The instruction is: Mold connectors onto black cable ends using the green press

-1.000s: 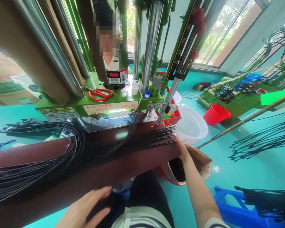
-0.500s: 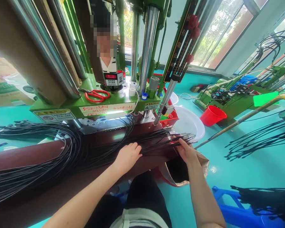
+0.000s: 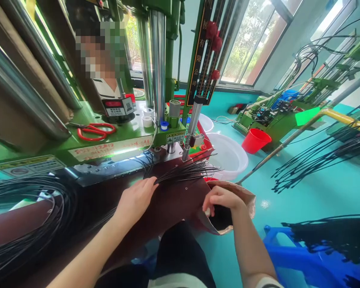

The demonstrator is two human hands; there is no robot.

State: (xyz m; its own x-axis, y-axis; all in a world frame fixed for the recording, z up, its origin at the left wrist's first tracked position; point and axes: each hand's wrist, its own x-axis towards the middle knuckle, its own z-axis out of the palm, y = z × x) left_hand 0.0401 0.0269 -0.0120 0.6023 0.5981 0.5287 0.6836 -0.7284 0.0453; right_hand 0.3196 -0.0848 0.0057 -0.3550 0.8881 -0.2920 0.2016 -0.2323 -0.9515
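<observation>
My left hand (image 3: 137,199) lies on a bundle of thin black cables (image 3: 184,173) spread over the dark red bench top (image 3: 171,202), fingers together, pressing the strands down. My right hand (image 3: 221,199) is curled shut at the mouth of a brown paper bag (image 3: 248,200) hanging off the bench's right end; a small white bit shows under the fingers, too small to name. The cable ends fan out to the right past the bench edge. More of the same cables loop in a thick coil (image 3: 33,224) at the left.
A green press machine (image 3: 108,140) with steel columns stands behind the bench; red scissors (image 3: 93,131) lie on its deck. Another person stands behind it. White basins (image 3: 231,154) and a red bucket (image 3: 256,140) sit on the teal floor. A blue stool (image 3: 303,260) is at lower right.
My right hand left the cable ends and dropped to the bag's mouth, closing. My left hand slid left along the cables. The view swung right.
</observation>
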